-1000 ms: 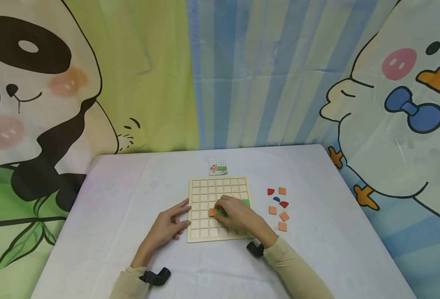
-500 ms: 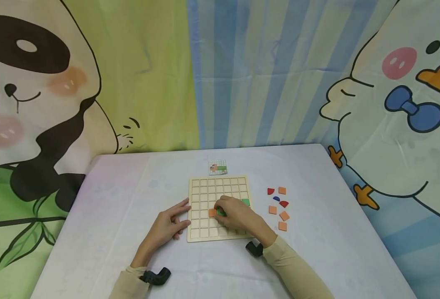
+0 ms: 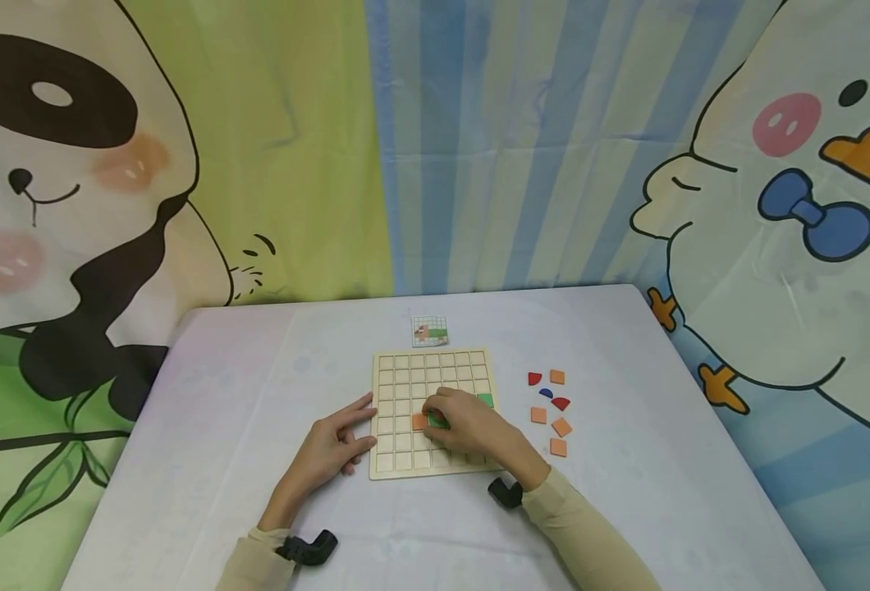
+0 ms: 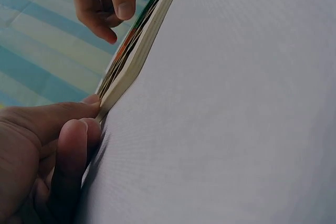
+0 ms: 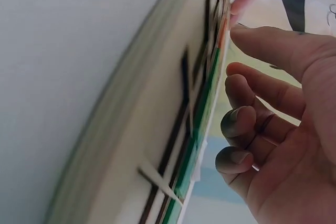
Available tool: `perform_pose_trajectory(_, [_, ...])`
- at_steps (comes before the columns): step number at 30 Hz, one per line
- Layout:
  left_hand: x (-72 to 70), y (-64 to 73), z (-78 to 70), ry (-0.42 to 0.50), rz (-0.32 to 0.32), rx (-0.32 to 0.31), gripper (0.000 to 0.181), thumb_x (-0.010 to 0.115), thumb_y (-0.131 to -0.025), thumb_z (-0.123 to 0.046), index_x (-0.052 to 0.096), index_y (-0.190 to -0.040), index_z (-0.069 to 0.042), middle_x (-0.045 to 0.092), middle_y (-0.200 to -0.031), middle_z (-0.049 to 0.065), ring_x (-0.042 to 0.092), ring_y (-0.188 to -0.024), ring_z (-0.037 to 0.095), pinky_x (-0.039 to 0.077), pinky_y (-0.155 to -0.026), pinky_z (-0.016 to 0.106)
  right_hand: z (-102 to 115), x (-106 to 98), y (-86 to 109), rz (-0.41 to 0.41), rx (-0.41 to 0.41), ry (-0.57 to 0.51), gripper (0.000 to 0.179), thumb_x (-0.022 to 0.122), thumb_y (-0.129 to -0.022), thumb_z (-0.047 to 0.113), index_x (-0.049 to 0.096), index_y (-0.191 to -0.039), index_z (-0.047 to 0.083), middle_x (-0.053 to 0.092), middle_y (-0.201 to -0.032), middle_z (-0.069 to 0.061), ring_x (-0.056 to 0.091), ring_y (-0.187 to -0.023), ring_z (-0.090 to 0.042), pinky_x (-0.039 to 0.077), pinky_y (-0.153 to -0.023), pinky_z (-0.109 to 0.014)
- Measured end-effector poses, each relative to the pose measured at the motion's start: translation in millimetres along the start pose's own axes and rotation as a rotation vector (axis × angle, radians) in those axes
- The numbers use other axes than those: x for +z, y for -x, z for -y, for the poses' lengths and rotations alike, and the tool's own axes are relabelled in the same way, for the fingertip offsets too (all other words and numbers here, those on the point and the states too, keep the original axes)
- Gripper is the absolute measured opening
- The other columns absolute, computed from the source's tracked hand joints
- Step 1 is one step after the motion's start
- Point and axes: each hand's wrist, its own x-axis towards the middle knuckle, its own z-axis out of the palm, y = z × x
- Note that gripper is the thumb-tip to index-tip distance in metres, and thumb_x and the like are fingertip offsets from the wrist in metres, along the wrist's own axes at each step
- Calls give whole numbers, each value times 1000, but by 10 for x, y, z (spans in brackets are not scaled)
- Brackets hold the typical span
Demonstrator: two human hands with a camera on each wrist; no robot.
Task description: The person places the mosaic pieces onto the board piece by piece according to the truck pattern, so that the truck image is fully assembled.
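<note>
A pale wooden grid board (image 3: 398, 460) lies mid-table. My left hand (image 3: 331, 443) touches its left edge with extended fingertips; the left wrist view shows those fingertips (image 4: 90, 109) right at the corner. Over the grid, my right hand (image 3: 468, 423) has thumb and index fingertip close to an orange square tile (image 3: 420, 422) and the green tile (image 3: 437, 420) beside it, which the hand partly covers. In the right wrist view, the thumb (image 5: 252, 38) reaches the orange strip while the other fingers curl loosely, with a gap between thumb and index. Another green tile (image 3: 486, 400) sits near the right edge.
Right of the board lie loose orange squares (image 3: 538, 415), red quarter-round pieces (image 3: 560, 404) and a blue half-round piece (image 3: 546, 394). A small picture card (image 3: 430, 332) with a coloured grid lies behind the board. Printed curtains (image 3: 464, 148) hang behind the white table (image 3: 243, 369).
</note>
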Motion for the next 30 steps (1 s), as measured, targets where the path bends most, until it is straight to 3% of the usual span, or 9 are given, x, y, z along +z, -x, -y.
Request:
perform_pose_trajectory(12, [6,12,-8,-6,-3,7,57,81,-94,-14,62,-149,-12,45,-169,-8,59,-49,14,57,-46,32,-265,-223,355,-86,88,-40,28,81,-95,25,75,-118,10,62,-90,2,49,-77,-7,45,-69,-22])
perform_pose_trajectory(17, [8,-2,-8,-10,-3,4,58,81,-94,-14,62,-149,-12,45,-169,-8,59,-48,15,56,-46,32,-451,-326,556,-131,171,-66,28,83,-93,20,76,-117,8,61,-87,4,50,-75,-8,43,-63,-20])
perform_pose_trajectory(23, [12,-9,-10,-14,-7,2,58,82,-94,-14,63,-148,-13,45,-168,-7,60,-49,15,56,-46,32,-689,-390,780,-138,298,-103,28,81,-94,19,75,-119,9,61,-84,7,52,-73,-9,44,-64,-21])
perform_pose_trajectory(30, [15,-3,-10,-17,-14,-3,57,82,-93,-14,64,-147,-13,45,-168,-7,60,-49,14,56,-45,32,-931,-404,981,-171,342,-79,26,83,-93,16,75,-115,5,62,-83,5,52,-74,-10,47,-66,-23])
